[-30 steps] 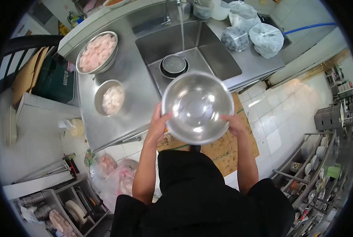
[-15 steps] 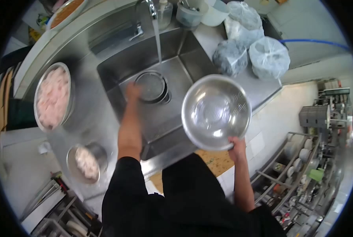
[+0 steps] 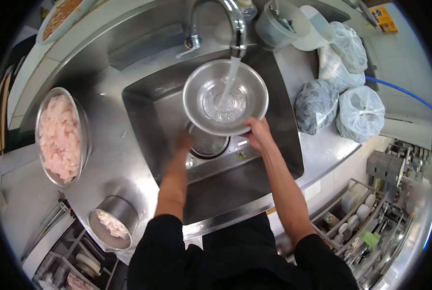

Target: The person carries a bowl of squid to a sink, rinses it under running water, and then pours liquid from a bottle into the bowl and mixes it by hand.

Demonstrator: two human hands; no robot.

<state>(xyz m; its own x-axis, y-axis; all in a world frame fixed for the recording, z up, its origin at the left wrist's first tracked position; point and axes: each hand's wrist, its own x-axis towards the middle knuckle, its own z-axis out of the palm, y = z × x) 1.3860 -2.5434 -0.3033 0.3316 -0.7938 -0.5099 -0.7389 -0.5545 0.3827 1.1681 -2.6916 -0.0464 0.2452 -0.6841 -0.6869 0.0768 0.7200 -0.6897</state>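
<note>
Water runs from the faucet into a steel colander above the sink. My right hand grips the colander by its near right rim and holds it up. Beneath it, partly hidden, a round dark-rimmed strainer or container sits in the sink. My left hand is at the left edge of that round thing, its fingers smeared by motion. A small green scrap lies on the sink floor to the right.
A large bowl of pale pink meat and a steel pot with some meat stand on the left counter. Tied plastic bags, a tub and a white container are at the right. Dish racks stand lower right.
The colander has moved left from beside the sink to under the running water, with my right hand on it. My left hand stays by the round thing. The view has shifted.
</note>
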